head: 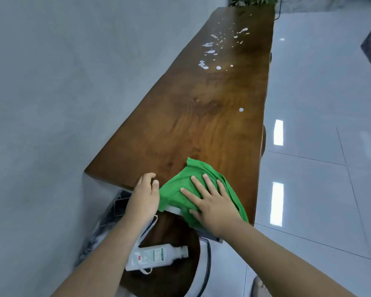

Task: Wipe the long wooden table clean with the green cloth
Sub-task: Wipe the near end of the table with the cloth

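Cloth [180, 185] | we are flattening it under spread right fingers [209, 184] for full contact | left fingers [147, 177] loose, empty, at worktop [201, 116] edge

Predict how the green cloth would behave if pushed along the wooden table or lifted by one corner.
Probably floppy: the cloth lies creased under the flat right hand, so lifted it would likely droop. Pushed, it should slide, not roll, since the table looks smooth and glossy. It may drag more after soaking up the white drops farther along.
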